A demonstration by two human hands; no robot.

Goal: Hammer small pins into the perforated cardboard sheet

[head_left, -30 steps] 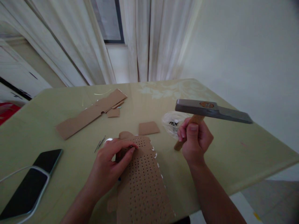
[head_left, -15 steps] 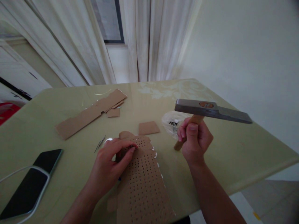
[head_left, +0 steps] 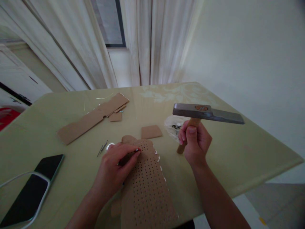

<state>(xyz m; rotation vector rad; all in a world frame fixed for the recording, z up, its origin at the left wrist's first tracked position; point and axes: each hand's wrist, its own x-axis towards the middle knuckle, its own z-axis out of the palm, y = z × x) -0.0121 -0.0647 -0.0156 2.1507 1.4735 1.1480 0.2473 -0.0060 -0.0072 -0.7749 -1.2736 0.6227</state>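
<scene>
My left hand (head_left: 116,162) is closed in a pinch over a perforated cardboard piece (head_left: 147,184), near its far end. Between thumb and forefinger sits a nail (head_left: 137,149), of which just a small bright tip shows. The cardboard carries rows of small holes and has a torn, whitish right edge. My right hand (head_left: 196,143) grips the wooden handle of a hammer (head_left: 207,113), raised to the right of the cardboard. The long steel head points sideways, apart from the cardboard. Several loose nails (head_left: 102,148) lie left of my left hand.
A long cardboard strip (head_left: 92,119) with small scraps lies at the back left. One cardboard scrap (head_left: 151,131) and a clear plastic bag (head_left: 172,124) are beyond the hands. A dark tablet (head_left: 30,190) with a white cable (head_left: 47,181) rests at left. Table edge (head_left: 269,179) runs along the right.
The hammer and my right hand have shifted a little to the left. My left hand has moved slightly right, still pinching above the cardboard, and the tip in its fingers shows brighter.
</scene>
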